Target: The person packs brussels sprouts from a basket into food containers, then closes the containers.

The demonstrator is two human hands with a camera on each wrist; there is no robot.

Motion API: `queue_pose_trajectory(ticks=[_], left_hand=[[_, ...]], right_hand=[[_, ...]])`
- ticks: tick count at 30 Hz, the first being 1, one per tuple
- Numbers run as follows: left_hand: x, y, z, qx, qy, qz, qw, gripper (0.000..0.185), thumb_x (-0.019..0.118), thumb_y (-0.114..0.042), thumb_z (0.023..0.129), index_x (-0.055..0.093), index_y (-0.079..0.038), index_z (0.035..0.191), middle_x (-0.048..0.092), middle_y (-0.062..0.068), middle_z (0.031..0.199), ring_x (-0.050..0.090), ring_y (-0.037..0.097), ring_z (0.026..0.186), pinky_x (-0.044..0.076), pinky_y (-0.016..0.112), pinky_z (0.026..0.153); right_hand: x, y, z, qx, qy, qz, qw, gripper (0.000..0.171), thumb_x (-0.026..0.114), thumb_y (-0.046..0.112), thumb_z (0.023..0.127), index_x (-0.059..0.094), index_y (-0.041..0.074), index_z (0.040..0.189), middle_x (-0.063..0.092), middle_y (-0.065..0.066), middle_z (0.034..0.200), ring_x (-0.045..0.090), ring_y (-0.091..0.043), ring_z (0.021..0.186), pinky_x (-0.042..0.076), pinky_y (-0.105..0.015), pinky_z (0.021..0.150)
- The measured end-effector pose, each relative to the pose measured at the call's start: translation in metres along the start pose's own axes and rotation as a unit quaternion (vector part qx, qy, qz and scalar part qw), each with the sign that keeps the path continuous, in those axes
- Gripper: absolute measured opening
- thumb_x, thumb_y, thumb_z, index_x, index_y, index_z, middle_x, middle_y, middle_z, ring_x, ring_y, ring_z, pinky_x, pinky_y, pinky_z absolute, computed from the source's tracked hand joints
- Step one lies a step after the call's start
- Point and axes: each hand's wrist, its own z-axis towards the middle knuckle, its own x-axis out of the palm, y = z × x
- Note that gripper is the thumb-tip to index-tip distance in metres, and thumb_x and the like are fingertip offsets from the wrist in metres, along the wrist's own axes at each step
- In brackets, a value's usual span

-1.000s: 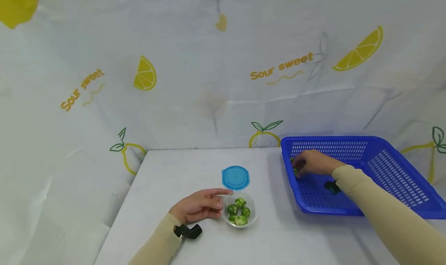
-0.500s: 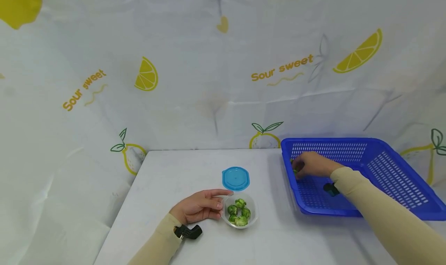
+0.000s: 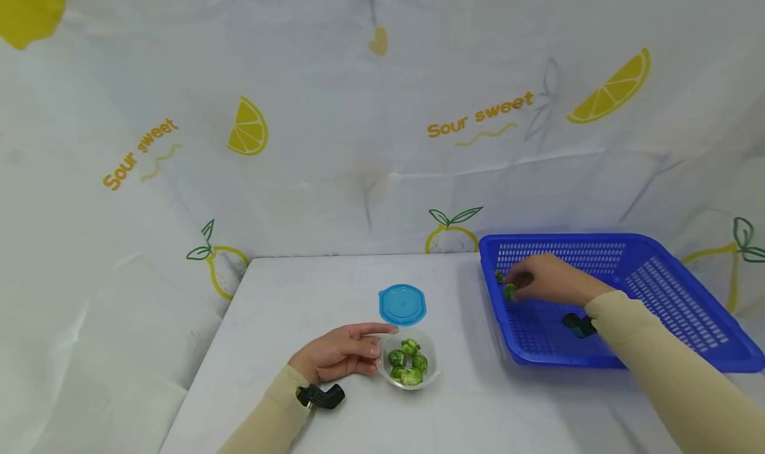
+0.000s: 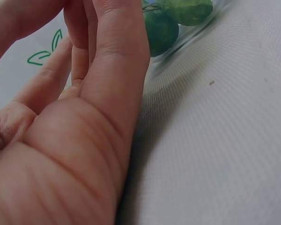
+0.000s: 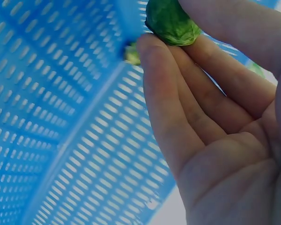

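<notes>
My right hand [image 3: 552,280] is inside the blue plastic basket [image 3: 562,359], near its left wall. Between thumb and fingertips it pinches a green Brussels sprout [image 5: 173,23], seen closely in the right wrist view. Another sprout [image 3: 499,277] lies in the basket's far left corner. On the table, my left hand [image 3: 337,354] holds the left side of a clear plastic bowl [image 3: 436,369], index finger along the rim. Several Brussels sprouts [image 3: 412,377] sit in that bowl. The left wrist view shows mostly palm, with part of the sprouts behind the fingers.
A blue lid [image 3: 402,304] lies flat just behind the bowl. The white table [image 3: 299,295] ends at a lemon-printed cloth backdrop [image 3: 335,142]. High basket walls surround the right hand.
My right hand has drawn slightly right from the basket's left wall with a sprout in its fingertips, and the corner sprout shows more. The left hand and bowl stay put.
</notes>
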Motion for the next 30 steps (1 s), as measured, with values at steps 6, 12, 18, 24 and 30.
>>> queue_pose_trajectory(ticks=[6,12,18,24,30], left_hand=[[-0.002,0.002,-0.005,0.0,-0.006,-0.002,1.0,0.066,0.062,0.002,0.104,0.041,-0.007,0.166,0.063,-0.002,0.099,0.073,0.009,0.091,0.066,0.026,0.091],[0.0,0.0,-0.003,0.0,-0.011,0.002,0.9999,0.066,0.064,0.001,0.104,0.041,-0.005,0.165,0.063,-0.002,0.096,0.073,0.009,0.089,0.066,0.025,0.089],[0.001,-0.003,0.001,-0.005,-0.018,0.01,0.9998,0.065,0.064,0.001,0.104,0.043,-0.007,0.165,0.063,-0.002,0.099,0.073,0.009,0.09,0.066,0.025,0.089],[0.0,-0.004,0.0,-0.003,-0.018,0.011,0.9998,0.062,0.063,0.001,0.105,0.045,-0.007,0.164,0.062,-0.002,0.093,0.075,0.009,0.088,0.067,0.025,0.089],[-0.002,-0.003,0.001,-0.008,-0.022,0.009,0.9997,0.063,0.066,-0.001,0.104,0.046,-0.009,0.164,0.061,-0.003,0.091,0.074,0.01,0.089,0.066,0.026,0.09]], right_hand=[[-0.009,0.014,-0.02,-0.002,-0.025,-0.006,1.0,0.033,0.085,0.027,0.094,0.08,0.008,0.121,0.081,-0.002,0.111,0.076,-0.019,0.099,0.067,-0.044,0.084],[-0.018,0.033,-0.037,0.01,-0.052,-0.011,0.999,0.039,0.084,0.033,0.095,0.079,0.01,0.128,0.081,0.002,0.111,0.076,-0.018,0.1,0.066,-0.044,0.085],[-0.015,0.06,-0.039,-0.013,-0.073,-0.015,0.997,0.037,0.084,0.032,0.095,0.08,0.012,0.126,0.08,0.007,0.107,0.073,-0.01,0.096,0.063,-0.031,0.081],[0.009,0.098,-0.022,-0.041,-0.052,0.021,0.998,0.034,0.084,0.03,0.096,0.08,0.013,0.125,0.079,0.006,0.107,0.072,-0.007,0.095,0.063,-0.028,0.081],[0.045,0.126,0.0,-0.074,-0.025,0.046,0.996,0.031,0.084,0.025,0.095,0.08,0.012,0.123,0.078,0.006,0.106,0.071,-0.006,0.093,0.062,-0.025,0.079]])
